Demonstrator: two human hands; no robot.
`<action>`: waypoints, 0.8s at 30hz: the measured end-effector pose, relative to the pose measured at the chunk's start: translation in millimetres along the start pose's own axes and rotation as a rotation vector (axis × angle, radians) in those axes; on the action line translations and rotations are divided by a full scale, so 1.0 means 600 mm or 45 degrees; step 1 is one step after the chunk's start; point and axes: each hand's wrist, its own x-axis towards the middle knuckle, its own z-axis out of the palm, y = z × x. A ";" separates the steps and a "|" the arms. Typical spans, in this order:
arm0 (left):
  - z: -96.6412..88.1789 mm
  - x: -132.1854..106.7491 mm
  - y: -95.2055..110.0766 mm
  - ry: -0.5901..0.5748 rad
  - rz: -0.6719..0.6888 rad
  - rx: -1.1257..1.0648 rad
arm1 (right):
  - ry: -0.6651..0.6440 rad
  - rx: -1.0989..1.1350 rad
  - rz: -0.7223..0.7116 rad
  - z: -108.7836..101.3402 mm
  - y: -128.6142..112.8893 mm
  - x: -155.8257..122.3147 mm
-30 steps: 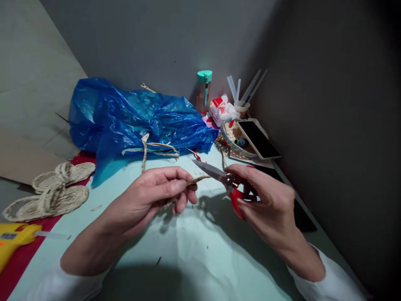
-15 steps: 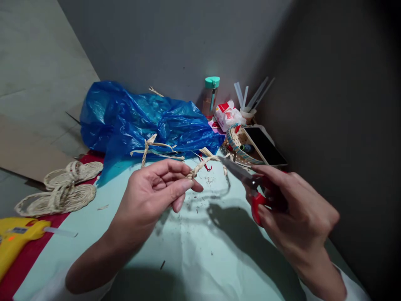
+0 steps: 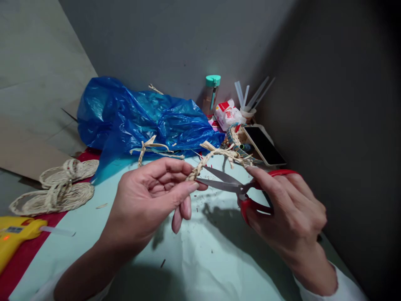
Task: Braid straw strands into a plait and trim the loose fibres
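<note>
Between the thumb and fingers of my left hand (image 3: 156,194) is a braided straw cord (image 3: 205,159), pinched near one end. Its frayed end arcs up and to the right, with loose strands sticking out. My right hand (image 3: 290,213) grips red-handled scissors (image 3: 239,189). Their blades are parted, with the tips beside the cord close to my left thumb; whether the cord lies between the blades I cannot tell. Another piece of braided straw (image 3: 141,154) rises behind my left hand.
A blue plastic bag (image 3: 150,113) lies at the back. On the left are woven straw sandals (image 3: 62,196) and a yellow glue gun (image 3: 19,234). At the back right stand a bottle (image 3: 210,98), a tissue pack (image 3: 227,115), a basket (image 3: 233,136) and a phone (image 3: 265,144).
My right hand has brought the scissors left and down to the cord, and the blades have spread apart. The cord's frayed end shows more fully now.
</note>
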 end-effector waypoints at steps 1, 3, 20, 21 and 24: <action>0.002 -0.001 0.000 0.018 0.003 0.014 | 0.000 -0.003 0.002 0.000 0.000 0.000; 0.004 -0.003 0.000 0.019 0.009 0.031 | -0.014 0.007 0.008 0.001 0.001 -0.001; 0.024 -0.011 -0.004 0.078 0.041 0.026 | -0.040 -0.045 -0.036 0.004 -0.004 -0.005; 0.024 -0.011 -0.006 0.073 0.047 0.041 | -0.045 -0.055 -0.045 0.004 -0.004 -0.006; 0.024 -0.013 -0.011 0.091 0.072 0.085 | -0.040 -0.067 -0.041 0.003 -0.006 -0.009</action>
